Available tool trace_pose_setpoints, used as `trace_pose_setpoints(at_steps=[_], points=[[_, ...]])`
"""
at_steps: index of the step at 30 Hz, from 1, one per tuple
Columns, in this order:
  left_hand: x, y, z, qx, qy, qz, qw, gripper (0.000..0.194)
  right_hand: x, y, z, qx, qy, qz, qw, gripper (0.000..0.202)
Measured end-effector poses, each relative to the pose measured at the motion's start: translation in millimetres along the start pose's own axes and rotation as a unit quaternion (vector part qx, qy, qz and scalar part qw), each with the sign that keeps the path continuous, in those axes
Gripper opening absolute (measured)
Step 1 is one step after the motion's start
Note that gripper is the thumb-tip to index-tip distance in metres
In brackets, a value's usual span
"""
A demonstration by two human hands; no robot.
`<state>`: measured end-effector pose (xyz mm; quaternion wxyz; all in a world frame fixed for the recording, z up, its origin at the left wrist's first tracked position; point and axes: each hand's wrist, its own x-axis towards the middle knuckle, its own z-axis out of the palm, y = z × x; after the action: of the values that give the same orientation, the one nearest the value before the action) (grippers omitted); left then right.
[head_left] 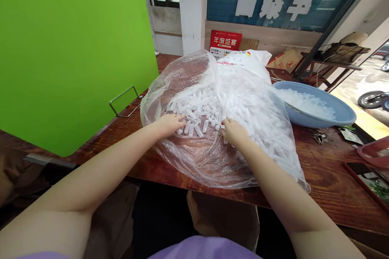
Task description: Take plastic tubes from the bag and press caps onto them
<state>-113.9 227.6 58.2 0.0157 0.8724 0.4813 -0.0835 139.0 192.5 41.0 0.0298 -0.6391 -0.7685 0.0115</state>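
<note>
Small translucent white plastic tubes (pixel 199 107) lie heaped inside a large clear plastic bag (pixel 194 162), whose mouth is spread toward me on the wooden table. At the heap's left edge, my left hand (pixel 172 125) reaches into the bag with its fingers extended and slightly apart, touching the nearest tubes. To the right of the loose tubes is my right hand (pixel 236 131), its fingers curled together at a small white piece that shows by the fingertips. The exact shape of that piece cannot be made out. More tubes fill the bag's right side, seen through the film.
A blue basin (pixel 322 115) of white pieces stands at the right, with keys (pixel 318 136) in front. A red-rimmed tray (pixel 369 182) lies at the far right. On the left rises a green panel (pixel 75 56) beside a metal wire handle (pixel 124 102). Behind the bag stands a red sign (pixel 225 39).
</note>
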Motion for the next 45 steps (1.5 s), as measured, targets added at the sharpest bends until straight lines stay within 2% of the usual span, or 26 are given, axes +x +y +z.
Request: trace_pose_setpoints(at_steps=[5, 9, 13, 16, 18, 20, 22, 24, 26, 29, 30, 31, 32, 33, 35, 36, 38, 39, 41, 43, 45], points=[[-6.8, -3.0, 27.1, -0.011, 0.01, -0.004, 1.0, 0.037, -0.1, -6.5, 13.4, -0.012, -0.023, 0.001, 1.0, 0.023], [-18.7, 4.0, 26.9, -0.032, 0.036, -0.039, 0.998, 0.033, 0.1, -8.7, 11.9, 0.014, -0.021, 0.006, 1.0, 0.024], [-43.9, 31.2, 16.3, -0.071, 0.062, -0.043, 0.995, 0.04, -8.0, -9.8, -1.6, 0.081, -0.002, 0.016, 0.997, 0.03], [-65.9, 64.1, 11.8, -0.198, 0.095, -0.007, 0.976, 0.039, -29.9, -16.5, -12.2, 0.151, 0.017, -0.009, 0.988, 0.032], [-77.7, 86.1, 10.6, -0.332, 0.116, 0.012, 0.936, 0.035, -51.9, -23.5, -15.6, 0.263, 0.039, -0.054, 0.962, 0.031], [-85.8, 104.7, 9.4, -0.441, 0.111, 0.021, 0.89, 0.031, -76.0, -29.9, -15.4, 0.415, 0.065, -0.105, 0.902, 0.029], [-90.4, 118.9, 8.0, -0.522, 0.081, 0.03, 0.849, 0.029, -97.7, -33.1, -13.0, 0.512, 0.088, -0.149, 0.842, 0.029], [-92.0, 128.7, 7.7, -0.604, 0.037, 0.043, 0.795, 0.027, -114.1, -31.5, -10.2, 0.526, 0.104, -0.178, 0.825, 0.029], [-91.0, 134.4, 9.3, -0.69, -0.021, 0.058, 0.721, 0.029, -124.8, -25.3, -8.4, 0.54, 0.099, -0.188, 0.814, 0.028], [-87.1, 136.4, 13.6, -0.78, -0.134, 0.091, 0.604, 0.032, -132.9, -12.4, -10.7, 0.582, 0.027, -0.183, 0.792, 0.025], [-85.9, 136.0, 14.4, -0.791, -0.167, 0.1, 0.58, 0.033, -134.2, -8.6, -13.0, 0.578, 0.003, -0.187, 0.794, 0.026], [-84.9, 135.5, 14.4, -0.791, -0.188, 0.104, 0.573, 0.033, -134.8, -5.5, -15.7, 0.558, -0.015, -0.193, 0.807, 0.027], [-84.3, 135.2, 13.5, -0.781, -0.197, 0.101, 0.584, 0.033, -135.0, -3.5, -18.6, 0.521, -0.026, -0.196, 0.83, 0.027], [-84.1, 135.3, 11.9, -0.76, -0.192, 0.095, 0.614, 0.032, -134.8, -2.6, -21.3, 0.469, -0.032, -0.194, 0.861, 0.025], [-84.8, 136.9, 7.0, -0.686, -0.159, 0.074, 0.706, 0.028, -133.7, -3.8, -24.6, 0.349, -0.033, -0.174, 0.92, 0.026], [-85.5, 138.4, 4.4, -0.641, -0.139, 0.065, 0.752, 0.025, -133.0, -5.3, -24.8, 0.299, -0.034, -0.155, 0.941, 0.036], [-86.5, 141.5, 0.7, -0.561, -0.098, 0.054, 0.82, 0.02, -132.0, -8.4, -23.3, 0.249, -0.047, -0.103, 0.962, 0.056], [-86.8, 142.7, -0.1, -0.533, -0.077, 0.05, 0.841, 0.019, -131.8, -9.4, -22.2, 0.253, -0.051, -0.078, 0.963, 0.059], [-86.7, 143.7, 0.5, -0.504, -0.042, 0.04, 0.862, 0.019, -131.9, -9.8, -20.5, 0.293, -0.044, -0.065, 0.953, 0.051], [-86.1, 143.2, 3.3, -0.493, -0.016, 0.044, 0.869, 0.02, -132.3, -9.8, -20.1, 0.324, -0.028, -0.105, 0.94, 0.036], [-85.5, 142.2, 6.7, -0.476, 0.004, 0.069, 0.877, 0.02, -132.4, -11.8, -19.4, 0.314, -0.019, -0.129, 0.941, 0.033]])
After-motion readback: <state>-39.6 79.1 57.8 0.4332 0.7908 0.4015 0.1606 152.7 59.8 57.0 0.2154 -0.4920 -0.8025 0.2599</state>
